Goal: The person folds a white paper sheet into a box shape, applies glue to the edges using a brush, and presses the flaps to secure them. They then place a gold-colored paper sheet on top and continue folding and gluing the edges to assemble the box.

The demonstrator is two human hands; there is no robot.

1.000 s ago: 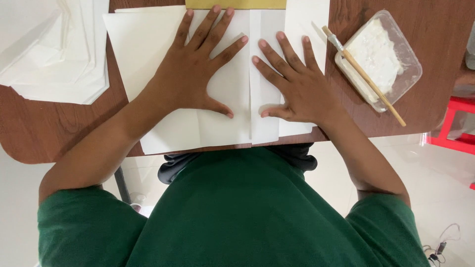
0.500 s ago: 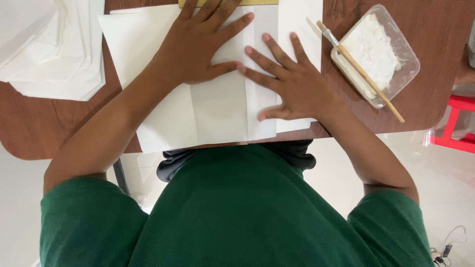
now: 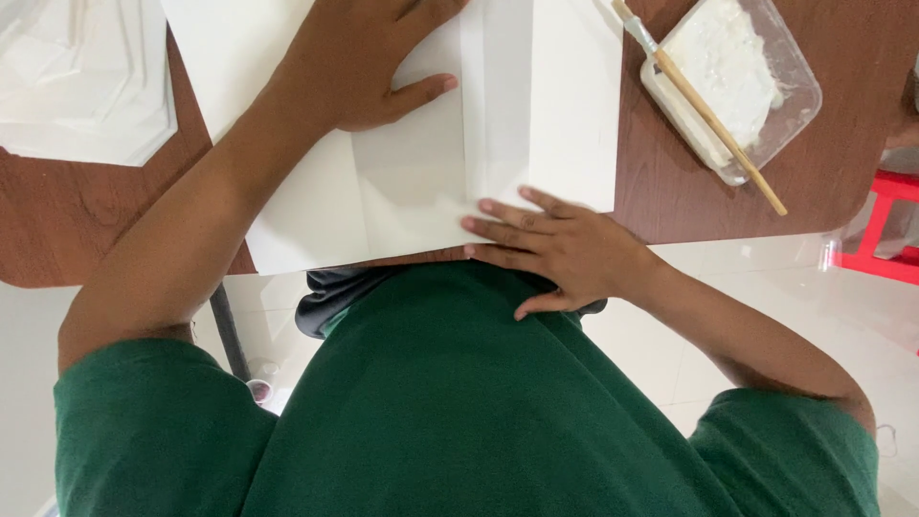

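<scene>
A large folded white paper sheet (image 3: pixel 412 182) lies on the brown wooden table (image 3: pixel 728 206), overhanging its near edge. My left hand (image 3: pixel 369 62) presses flat on the upper part of the sheet, thumb spread toward a vertical fold (image 3: pixel 466 115). My right hand (image 3: pixel 560 249) lies at the sheet's near edge with its fingertips on the lower end of the folded flap (image 3: pixel 498 105), fingers apart and pointing left. Neither hand grips anything.
A clear plastic tray (image 3: pixel 737 81) of white paste stands at the right, with a wooden-handled brush (image 3: pixel 704 105) lying across it. A stack of white paper (image 3: pixel 81 77) lies at the left. A red stool (image 3: pixel 885 230) stands at the far right on the pale floor.
My right hand has slid from the middle of the sheet down to its near edge. My left hand has shifted up the paper. The view has tilted toward my body.
</scene>
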